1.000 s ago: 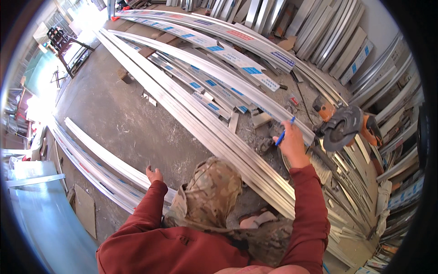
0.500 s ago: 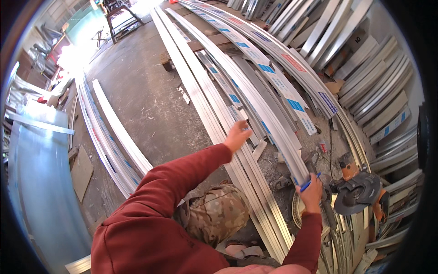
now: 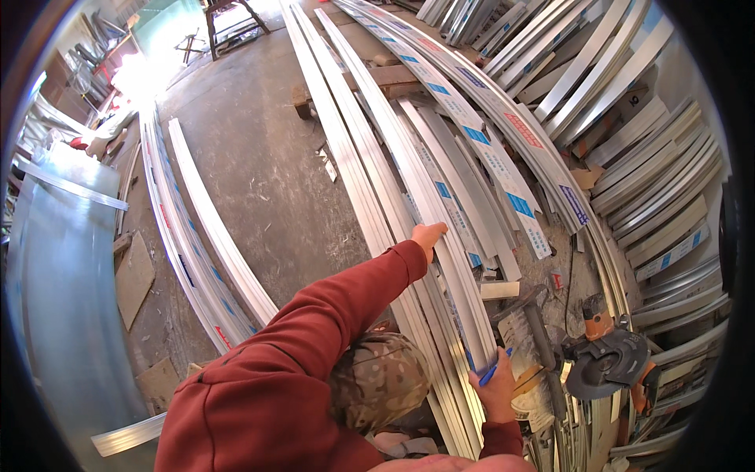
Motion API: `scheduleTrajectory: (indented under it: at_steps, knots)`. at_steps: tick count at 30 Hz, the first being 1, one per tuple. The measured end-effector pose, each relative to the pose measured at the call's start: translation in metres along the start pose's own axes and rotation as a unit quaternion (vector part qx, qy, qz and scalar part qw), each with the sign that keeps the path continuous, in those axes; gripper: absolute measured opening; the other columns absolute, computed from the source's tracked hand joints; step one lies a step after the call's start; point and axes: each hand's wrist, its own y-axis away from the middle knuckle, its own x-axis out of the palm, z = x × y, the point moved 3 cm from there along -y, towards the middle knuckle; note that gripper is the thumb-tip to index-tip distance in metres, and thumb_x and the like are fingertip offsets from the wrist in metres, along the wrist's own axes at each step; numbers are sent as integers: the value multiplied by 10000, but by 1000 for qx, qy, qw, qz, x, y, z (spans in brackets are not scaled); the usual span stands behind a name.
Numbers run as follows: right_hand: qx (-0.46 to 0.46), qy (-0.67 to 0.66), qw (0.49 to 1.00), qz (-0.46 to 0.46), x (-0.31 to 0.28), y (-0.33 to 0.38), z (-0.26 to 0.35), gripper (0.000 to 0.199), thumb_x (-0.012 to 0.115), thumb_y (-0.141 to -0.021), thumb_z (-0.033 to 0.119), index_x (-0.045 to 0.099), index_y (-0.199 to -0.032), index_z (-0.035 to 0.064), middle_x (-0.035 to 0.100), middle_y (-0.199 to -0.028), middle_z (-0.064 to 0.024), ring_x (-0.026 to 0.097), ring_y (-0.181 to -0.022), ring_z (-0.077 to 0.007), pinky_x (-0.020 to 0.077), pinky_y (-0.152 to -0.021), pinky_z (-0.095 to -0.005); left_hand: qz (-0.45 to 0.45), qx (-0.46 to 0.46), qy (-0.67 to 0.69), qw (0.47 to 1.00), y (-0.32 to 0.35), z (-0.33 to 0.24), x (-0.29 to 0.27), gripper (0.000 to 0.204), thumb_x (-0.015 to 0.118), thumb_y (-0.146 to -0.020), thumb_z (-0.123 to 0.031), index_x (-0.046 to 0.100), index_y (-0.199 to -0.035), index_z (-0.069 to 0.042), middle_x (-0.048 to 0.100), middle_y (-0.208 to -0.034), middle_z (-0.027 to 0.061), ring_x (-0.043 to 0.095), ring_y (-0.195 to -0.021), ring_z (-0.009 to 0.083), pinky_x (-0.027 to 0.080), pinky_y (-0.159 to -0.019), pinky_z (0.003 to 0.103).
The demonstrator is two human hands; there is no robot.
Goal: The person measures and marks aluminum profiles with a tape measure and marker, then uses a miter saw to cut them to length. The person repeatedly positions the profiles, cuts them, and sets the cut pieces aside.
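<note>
A long silvery metal profile (image 3: 460, 287) runs away from me, lying close beside a row of similar long profiles (image 3: 358, 185). My left hand (image 3: 429, 239), arm stretched forward, is closed over its left edge partway along. At the near end my right hand (image 3: 495, 392) grips the same profile and also holds a blue pen (image 3: 491, 373) that sticks out from its fingers. The fingertips of both hands are partly hidden. A camouflage-patterned cloth shape (image 3: 381, 377) sits between my arms.
A circular saw (image 3: 607, 366) with orange parts stands at the right. Wooden blocks (image 3: 393, 79) prop up the profiles at the far side. Several profiles lean against the right wall (image 3: 653, 181). More lie on the floor at left, beside a bluish sheet (image 3: 67, 299).
The profile's near end has swung left, along with my right hand. My left hand, raised above the neighbouring profiles before, has moved slightly right and down onto this profile.
</note>
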Motion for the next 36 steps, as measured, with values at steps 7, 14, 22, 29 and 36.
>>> scheduleTrajectory:
  at_steps: [7, 14, 22, 29, 36]
  knots:
    - [-24, 2, 1000, -8, 19, 9, -8, 857, 833, -653, 265, 409, -1355, 17, 580, -1149, -222, 573, -1065, -415, 490, -879, -472, 26, 33, 6, 999, 11, -2, -5, 322, 674, -810, -154, 560, -1012, 70, 557, -885, 123, 574, -717, 241, 462, -582, 420]
    - [-16, 3, 1000, -24, -13, -20, 16, 860, 851, -648, 232, 411, -1355, 20, 574, -1165, -231, 560, -1078, -431, 477, -899, -475, 59, 38, 35, 997, 1, -40, 21, 280, 669, -813, -161, 605, -953, 72, 645, -849, 162, 655, -687, 285, 491, -553, 430]
    - [-20, -6, 999, -33, -42, -61, 20, 853, 867, -647, 213, 424, -1350, 16, 571, -1202, -239, 561, -1095, -429, 473, -911, -470, 30, 41, -4, 999, -53, -66, 49, 250, 687, -782, -172, 609, -879, 45, 613, -820, 137, 622, -638, 270, 442, -508, 429]
    - [-28, -26, 997, -62, -43, -94, 11, 835, 864, -644, 236, 453, -1332, 6, 591, -1168, -237, 583, -1070, -420, 484, -902, -460, 65, 69, -54, 994, -66, -95, 71, 285, 705, -816, -179, 605, -953, 50, 629, -849, 123, 656, -675, 243, 544, -560, 369]
    - [2, -11, 999, -44, -59, -157, -28, 810, 851, -634, 249, 492, -1325, 23, 624, -1156, -236, 619, -1039, -412, 503, -884, -448, 252, 133, -152, 946, -38, -82, 79, 533, 720, -874, -244, 537, -1240, 98, 624, -1109, 163, 649, -933, 256, 568, -788, 337]
